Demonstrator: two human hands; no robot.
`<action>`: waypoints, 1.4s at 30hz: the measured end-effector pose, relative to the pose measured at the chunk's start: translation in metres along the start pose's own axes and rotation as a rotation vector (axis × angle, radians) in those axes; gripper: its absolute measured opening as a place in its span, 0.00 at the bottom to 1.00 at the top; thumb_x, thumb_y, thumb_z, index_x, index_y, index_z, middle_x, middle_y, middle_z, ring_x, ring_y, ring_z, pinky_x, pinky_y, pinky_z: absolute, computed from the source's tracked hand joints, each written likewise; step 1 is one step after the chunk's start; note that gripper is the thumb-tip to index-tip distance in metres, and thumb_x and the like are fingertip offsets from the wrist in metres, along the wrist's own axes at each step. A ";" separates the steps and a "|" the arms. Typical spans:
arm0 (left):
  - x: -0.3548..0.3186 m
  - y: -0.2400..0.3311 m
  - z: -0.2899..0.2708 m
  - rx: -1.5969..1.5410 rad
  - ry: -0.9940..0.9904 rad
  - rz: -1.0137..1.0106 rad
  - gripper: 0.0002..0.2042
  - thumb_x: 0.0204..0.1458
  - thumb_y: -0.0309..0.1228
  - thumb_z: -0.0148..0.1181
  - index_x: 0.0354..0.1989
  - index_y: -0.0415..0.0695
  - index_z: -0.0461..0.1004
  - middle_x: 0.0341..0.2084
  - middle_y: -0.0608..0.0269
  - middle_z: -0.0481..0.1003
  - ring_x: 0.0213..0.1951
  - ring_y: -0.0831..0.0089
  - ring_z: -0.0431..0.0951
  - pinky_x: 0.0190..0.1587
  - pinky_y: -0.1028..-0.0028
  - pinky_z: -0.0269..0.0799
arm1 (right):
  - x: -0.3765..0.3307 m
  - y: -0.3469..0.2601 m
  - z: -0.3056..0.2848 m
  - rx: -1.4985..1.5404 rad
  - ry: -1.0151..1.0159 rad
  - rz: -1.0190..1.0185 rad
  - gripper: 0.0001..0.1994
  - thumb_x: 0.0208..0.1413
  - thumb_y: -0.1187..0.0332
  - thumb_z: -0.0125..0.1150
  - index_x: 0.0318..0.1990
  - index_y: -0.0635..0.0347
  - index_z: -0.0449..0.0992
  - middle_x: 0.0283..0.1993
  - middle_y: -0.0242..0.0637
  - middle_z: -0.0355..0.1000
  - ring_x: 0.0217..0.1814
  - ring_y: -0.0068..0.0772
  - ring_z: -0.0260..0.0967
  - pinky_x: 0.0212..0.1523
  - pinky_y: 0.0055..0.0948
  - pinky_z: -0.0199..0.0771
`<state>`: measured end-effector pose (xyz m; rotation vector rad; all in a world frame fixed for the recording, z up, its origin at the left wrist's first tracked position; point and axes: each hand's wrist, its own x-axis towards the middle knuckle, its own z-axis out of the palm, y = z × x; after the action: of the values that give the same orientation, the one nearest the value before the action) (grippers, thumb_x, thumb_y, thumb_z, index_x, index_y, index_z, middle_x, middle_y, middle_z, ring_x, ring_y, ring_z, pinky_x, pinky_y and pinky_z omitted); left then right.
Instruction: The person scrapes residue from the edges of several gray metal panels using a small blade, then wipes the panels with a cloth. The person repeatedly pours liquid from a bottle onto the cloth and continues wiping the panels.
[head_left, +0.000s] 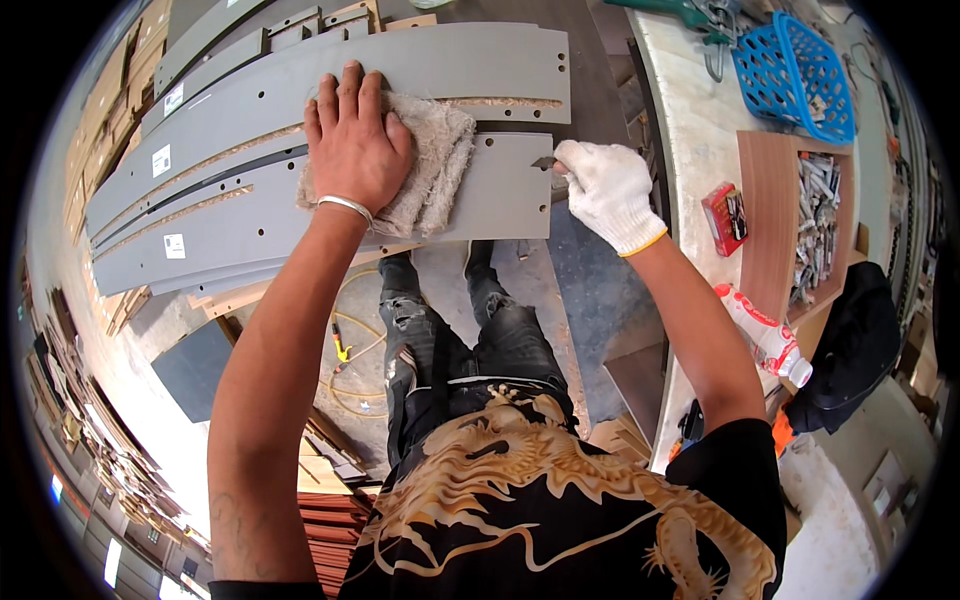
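Note:
My bare left hand (355,145) lies flat on a folded beige rag (440,170), with its fingers spread past the cloth onto a grey panel (420,65). Under the rag's lower part is a second, nearer grey panel (515,185) with drilled holes and a groove showing raw board. My right hand (605,190), in a white knitted glove, pinches a small dark blade (544,162) at this panel's right end. Most of the blade's handle, if it has one, is hidden in the glove.
On the pale bench at right stand a blue plastic basket (765,80), a wooden box (770,220) of small metal parts, a red packet (726,217) and a plastic bottle (765,335). A green-handled clamp (715,35) lies farther back. A yellow hose (350,390) trails across the floor.

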<state>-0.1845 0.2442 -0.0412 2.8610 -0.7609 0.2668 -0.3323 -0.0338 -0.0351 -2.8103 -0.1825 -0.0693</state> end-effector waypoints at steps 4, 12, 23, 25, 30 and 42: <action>-0.001 0.001 0.000 0.010 -0.013 -0.002 0.27 0.60 0.39 0.49 0.68 0.45 0.65 0.73 0.51 0.61 0.75 0.44 0.54 0.76 0.46 0.45 | -0.001 -0.004 -0.005 -0.019 -0.073 0.002 0.02 0.56 0.66 0.63 0.34 0.50 0.76 0.28 0.38 0.79 0.29 0.47 0.79 0.31 0.44 0.77; 0.001 -0.001 0.001 0.016 -0.001 0.008 0.27 0.60 0.39 0.48 0.68 0.45 0.65 0.73 0.51 0.61 0.75 0.45 0.55 0.76 0.45 0.44 | -0.010 -0.009 -0.001 0.015 -0.084 0.007 0.03 0.54 0.69 0.64 0.34 0.51 0.75 0.28 0.38 0.78 0.29 0.48 0.77 0.31 0.44 0.75; 0.000 0.000 0.002 0.016 -0.003 0.008 0.28 0.60 0.40 0.48 0.69 0.45 0.65 0.73 0.51 0.60 0.75 0.45 0.54 0.76 0.46 0.44 | -0.012 -0.011 0.001 0.024 -0.005 -0.008 0.05 0.58 0.63 0.64 0.34 0.52 0.76 0.26 0.39 0.78 0.26 0.46 0.78 0.28 0.43 0.75; 0.000 -0.003 0.001 0.016 -0.004 0.009 0.28 0.60 0.39 0.48 0.69 0.45 0.65 0.74 0.51 0.60 0.75 0.46 0.54 0.76 0.46 0.44 | -0.013 -0.016 0.000 0.010 -0.026 0.017 0.05 0.58 0.64 0.63 0.34 0.52 0.77 0.26 0.38 0.78 0.27 0.46 0.78 0.28 0.44 0.75; 0.000 0.000 0.001 0.020 -0.009 0.000 0.28 0.60 0.39 0.48 0.69 0.44 0.65 0.74 0.52 0.60 0.75 0.46 0.54 0.77 0.46 0.44 | -0.022 -0.019 -0.001 -0.026 -0.055 -0.027 0.04 0.58 0.64 0.63 0.34 0.52 0.77 0.25 0.39 0.77 0.24 0.48 0.77 0.26 0.43 0.75; 0.000 -0.002 0.001 0.022 -0.008 0.011 0.28 0.60 0.40 0.48 0.69 0.46 0.64 0.74 0.52 0.60 0.75 0.46 0.54 0.76 0.46 0.44 | -0.018 -0.020 0.001 0.022 0.053 0.024 0.02 0.55 0.67 0.63 0.35 0.51 0.77 0.26 0.37 0.77 0.27 0.45 0.77 0.30 0.44 0.74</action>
<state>-0.1833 0.2457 -0.0427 2.8812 -0.7796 0.2664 -0.3525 -0.0171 -0.0312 -2.7849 -0.1364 -0.1359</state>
